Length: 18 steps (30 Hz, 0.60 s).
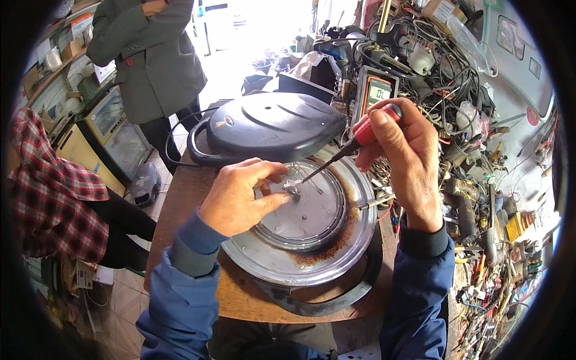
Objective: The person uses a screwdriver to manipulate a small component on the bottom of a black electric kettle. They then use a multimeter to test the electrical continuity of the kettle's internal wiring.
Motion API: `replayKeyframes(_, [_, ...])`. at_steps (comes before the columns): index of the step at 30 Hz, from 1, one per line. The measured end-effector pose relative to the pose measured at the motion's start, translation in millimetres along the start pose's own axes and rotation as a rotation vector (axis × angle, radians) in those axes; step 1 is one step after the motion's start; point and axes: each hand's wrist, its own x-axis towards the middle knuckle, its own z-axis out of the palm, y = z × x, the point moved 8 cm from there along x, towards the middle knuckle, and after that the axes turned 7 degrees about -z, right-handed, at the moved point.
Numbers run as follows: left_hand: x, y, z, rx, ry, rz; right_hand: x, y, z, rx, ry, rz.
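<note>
Right at the front, a dark, curved band (324, 307) curls out from under a round, silvery metal disc (282, 275) and nearly meets the near edge of a brown wooden tabletop (207, 300). Wood shows to the disc's left, giving some room there. Behind, a glossy black, teardrop-shaped plastic cover (279, 123) with a looped handle overhangs the disc's far side, so space is tight that way. On the right, a dense heap of tangled cables and tools (474, 210) crowds up close, with an orange-edged handheld meter (379, 90) standing just beyond the right hand (405, 156).

That hand has its fingers wrapped around a red-handled screwdriver (367, 133), whose dark, slender shaft slants down leftward to a small, pale, angular fitting (292, 184) set on the disc's middle. The left hand (237, 201) comes in from the other side, thumb and forefinger bent around the fitting; whether they pinch it, I cannot tell. Open air separates the two hands above the disc.

The disc is smooth and dull inside, ringed by raised circular ridges, with a rough, rust-brown scorch along its right and near sides. Off to the left, past the table edge, stand a person in a grey jacket (150, 75) and another in a red plaid shirt (57, 192), over pale floor tiles (126, 300).
</note>
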Motion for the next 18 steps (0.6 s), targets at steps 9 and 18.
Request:
replayKeyframes(9, [-2,5,1,-0.031,-0.003,0.041,5,12,-10,0.165,0.045,0.044])
replayKeyframes(18, [-2,9,1,-0.004,0.016,0.073,4,15,-5,0.211,0.031,0.061])
